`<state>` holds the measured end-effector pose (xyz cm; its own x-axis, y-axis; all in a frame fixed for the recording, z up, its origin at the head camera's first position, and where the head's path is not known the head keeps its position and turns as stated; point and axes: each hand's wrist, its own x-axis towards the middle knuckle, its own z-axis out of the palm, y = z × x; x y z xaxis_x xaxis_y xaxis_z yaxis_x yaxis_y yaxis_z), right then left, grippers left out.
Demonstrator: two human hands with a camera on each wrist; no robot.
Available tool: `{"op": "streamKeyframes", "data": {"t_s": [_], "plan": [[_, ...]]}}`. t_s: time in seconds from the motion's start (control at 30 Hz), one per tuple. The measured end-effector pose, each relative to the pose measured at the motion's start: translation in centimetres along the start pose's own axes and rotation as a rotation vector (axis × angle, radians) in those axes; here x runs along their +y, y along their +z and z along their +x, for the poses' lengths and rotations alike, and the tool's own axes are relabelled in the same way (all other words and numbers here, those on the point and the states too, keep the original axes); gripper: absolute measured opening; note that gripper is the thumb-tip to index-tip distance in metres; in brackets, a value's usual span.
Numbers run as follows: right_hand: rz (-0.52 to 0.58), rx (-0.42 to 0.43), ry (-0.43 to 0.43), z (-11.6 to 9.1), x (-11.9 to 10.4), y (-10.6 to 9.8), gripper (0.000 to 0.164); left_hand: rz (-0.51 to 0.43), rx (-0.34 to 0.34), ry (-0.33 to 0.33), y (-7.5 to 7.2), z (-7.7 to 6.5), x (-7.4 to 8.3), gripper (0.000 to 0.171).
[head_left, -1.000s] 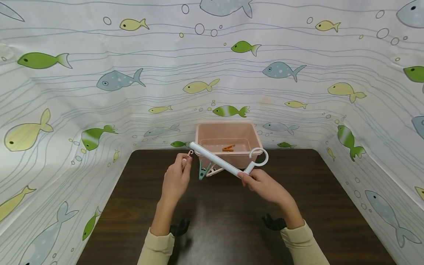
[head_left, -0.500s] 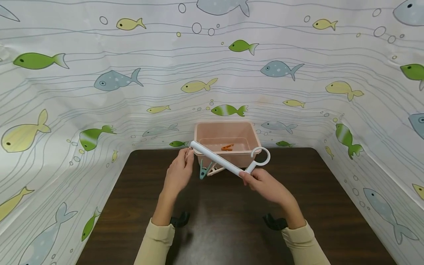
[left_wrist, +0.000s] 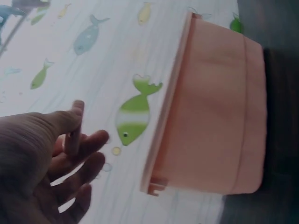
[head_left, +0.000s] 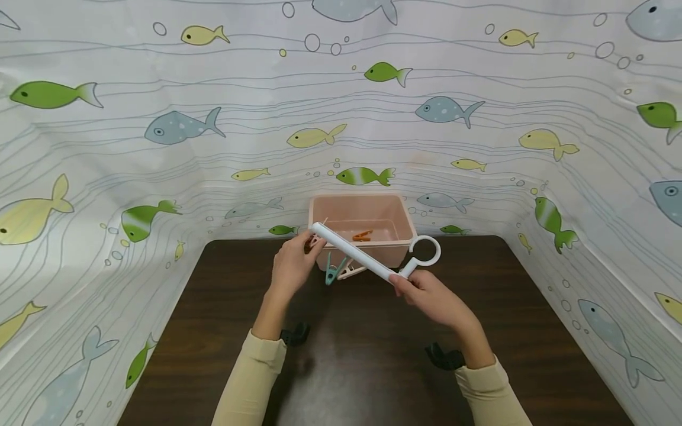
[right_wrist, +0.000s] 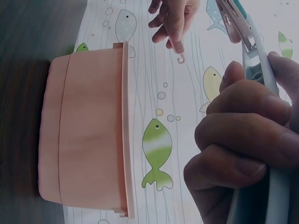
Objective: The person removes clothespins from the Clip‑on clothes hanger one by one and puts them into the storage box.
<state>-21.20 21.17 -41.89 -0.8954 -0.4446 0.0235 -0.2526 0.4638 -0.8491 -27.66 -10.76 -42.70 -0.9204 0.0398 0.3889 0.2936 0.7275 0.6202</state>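
Observation:
In the head view my right hand grips a white hanger bar at its lower right end, near the round hook. The bar slants up to the left. Below it hang a teal clothespin and a pale pink clothespin. At the bar's upper left end, my left hand pinches a small pink clothespin between thumb and fingers. A tiny curled hook sticks out past those fingertips in the right wrist view; fingers partly hide the clip.
Behind the bar, a pink plastic bin stands at the dark wooden table's back edge. Inside it lies an orange clothespin. A fish-printed curtain surrounds the back and sides.
My left hand has moved up and right, bringing the small pink clothespin to the bar's upper left end. My right hand keeps its grip and has barely shifted.

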Motion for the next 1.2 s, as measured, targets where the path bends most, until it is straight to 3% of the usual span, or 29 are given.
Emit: {"op": "streamKeyframes", "data": {"t_s": [0.23,0.37,0.6,0.87,1.2], "plan": [[-0.006,-0.014,0.018,-0.3,0.0,-0.1,0.04,0.035,0.066,0.027,1.5,1.9,-0.8,0.029],[-0.007,-0.032,0.012,-0.4,-0.1,0.0,0.038,0.051,0.063,0.035,2.1,3.1,-0.7,0.042],[-0.019,-0.048,0.004,-0.8,-0.3,0.1,0.037,0.108,0.036,0.074,3.1,4.8,0.1,0.032],[-0.022,-0.036,0.006,-0.9,-0.3,0.0,0.039,0.14,0.036,0.068,4.3,6.4,0.9,0.035],[-0.012,-0.037,0.014,-1.2,-0.4,-0.1,0.038,0.177,0.034,0.008,5.3,7.2,1.5,0.036]]}}
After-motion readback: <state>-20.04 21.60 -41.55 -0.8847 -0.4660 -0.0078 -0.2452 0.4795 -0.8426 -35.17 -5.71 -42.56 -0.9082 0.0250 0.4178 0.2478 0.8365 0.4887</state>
